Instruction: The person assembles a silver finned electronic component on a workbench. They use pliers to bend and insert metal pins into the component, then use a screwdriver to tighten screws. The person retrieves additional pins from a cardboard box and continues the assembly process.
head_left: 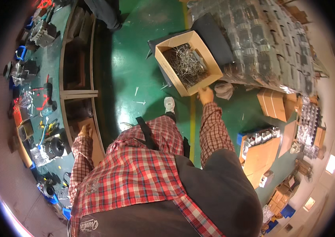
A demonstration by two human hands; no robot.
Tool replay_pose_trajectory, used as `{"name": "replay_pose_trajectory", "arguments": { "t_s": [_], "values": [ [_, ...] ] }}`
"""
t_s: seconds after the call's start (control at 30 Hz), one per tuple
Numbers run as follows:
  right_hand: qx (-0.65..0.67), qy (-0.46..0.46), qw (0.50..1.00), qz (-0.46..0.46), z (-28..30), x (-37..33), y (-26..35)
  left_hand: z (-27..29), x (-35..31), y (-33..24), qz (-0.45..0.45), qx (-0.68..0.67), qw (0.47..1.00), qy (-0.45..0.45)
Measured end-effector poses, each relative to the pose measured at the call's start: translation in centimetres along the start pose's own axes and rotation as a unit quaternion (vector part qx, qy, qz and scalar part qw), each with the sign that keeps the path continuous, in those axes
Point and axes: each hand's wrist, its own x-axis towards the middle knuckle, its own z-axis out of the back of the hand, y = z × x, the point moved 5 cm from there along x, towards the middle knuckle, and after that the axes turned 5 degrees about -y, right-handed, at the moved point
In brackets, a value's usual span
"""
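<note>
My right hand [206,95] grips the near corner of an open cardboard box [211,80] with its fingers closed over the rim. Inside lies a tangled heap of thin metal pieces [187,65], too small to tell apart. The box rests on a dark seat or stand, tilted in view. Down at my left, my left hand [86,130] reaches into the shelf under the workbench, its fingers bent at the edge of a brown piece of cardboard [97,148]. How firmly it holds the cardboard is partly hidden.
On the green workbench [58,55] at left lie a power drill [48,96], motor-like metal parts [43,33] and blue trays. Wrapped stacks of parts [254,39] rise at far right. Cartons [272,104] stand on the right-hand floor. Another person's leg [104,14] shows at the top.
</note>
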Motion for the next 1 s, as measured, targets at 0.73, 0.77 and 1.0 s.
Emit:
{"name": "replay_pose_trajectory", "arguments": {
  "t_s": [0.73, 0.77, 1.0],
  "values": [
    [-0.027, 0.022, 0.998, -0.051, -10.8, 15.3, -0.3, -13.0, -7.4, -31.2, 0.08, -0.116, 0.988, 0.064],
    [-0.005, 0.021, 0.999, -0.032, -10.8, 14.9, -0.6, -13.4, -7.4, -31.2, 0.063, -0.116, 0.989, 0.064],
    [-0.164, -0.036, 0.972, 0.166, -9.0, 15.4, 2.0, -14.7, -8.6, -30.6, 0.116, -0.125, 0.983, 0.073]
  ]
}}
